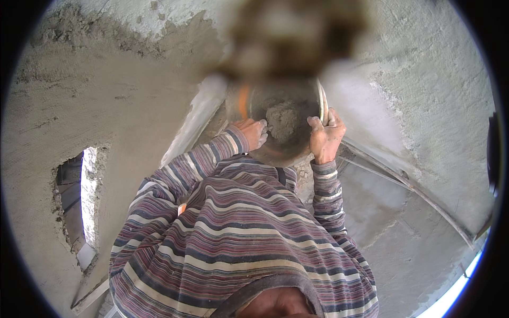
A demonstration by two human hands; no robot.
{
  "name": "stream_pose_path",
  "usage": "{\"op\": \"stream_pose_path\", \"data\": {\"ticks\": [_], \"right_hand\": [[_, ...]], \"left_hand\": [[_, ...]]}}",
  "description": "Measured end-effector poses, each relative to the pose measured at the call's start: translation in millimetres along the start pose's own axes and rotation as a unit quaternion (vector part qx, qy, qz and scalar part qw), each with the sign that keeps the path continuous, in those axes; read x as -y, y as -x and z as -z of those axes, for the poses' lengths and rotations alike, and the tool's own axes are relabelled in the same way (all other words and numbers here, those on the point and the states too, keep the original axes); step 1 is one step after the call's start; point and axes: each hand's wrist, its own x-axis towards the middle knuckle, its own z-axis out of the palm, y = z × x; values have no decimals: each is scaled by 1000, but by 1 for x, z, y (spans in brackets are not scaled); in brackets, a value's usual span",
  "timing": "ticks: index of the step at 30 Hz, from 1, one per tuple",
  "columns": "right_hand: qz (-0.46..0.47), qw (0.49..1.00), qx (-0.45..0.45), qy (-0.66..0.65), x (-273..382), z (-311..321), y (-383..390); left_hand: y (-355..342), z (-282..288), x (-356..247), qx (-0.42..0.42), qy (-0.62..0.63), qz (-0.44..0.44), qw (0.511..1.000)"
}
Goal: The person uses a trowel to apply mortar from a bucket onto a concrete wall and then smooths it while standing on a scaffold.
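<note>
"What is the right grip (pixel 325 139) pinching?"
"The bucket (pixel 298 142) by its rim (pixel 322 102), between itself and the left grip (pixel 252 132)."
"And that?"
"Curling near the rim; I can't tell its hold. Forearms (pixel 327 185) are reaching forward."

Bucket (pixel 278 155) — partly behind brown blur (pixel 297 40)

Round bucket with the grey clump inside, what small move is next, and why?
Perhaps set your left hand firmly on the round, dark-walled bucket before shifting it. That hand is curled at the bucket's left side, but its grip is unclear, while your right hand holds the pale edge at the right. With a lumpy grey clump inside, a two-sided hold seems steadier.
</note>
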Motion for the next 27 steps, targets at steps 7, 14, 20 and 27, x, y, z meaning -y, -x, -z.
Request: {"op": "stream_pose_path", "data": {"ticks": [7, 14, 20, 27], "right_hand": [[-72, 992, -44, -91, 1, 10, 9], [-82, 981, -91, -153, -59, 42, 32], [-116, 964, -184, -152, -90, 68, 53], [-162, 974, -158, -5, -101, 104, 59]], "left_hand": [[39, 29, 4, -33, -74, 11, 997], [104, 84, -24, -58, 20, -131, 989], [81, 120, -30, 14, 225, -326, 918], [62, 190, 140, -131, 501, 108, 848]]}}
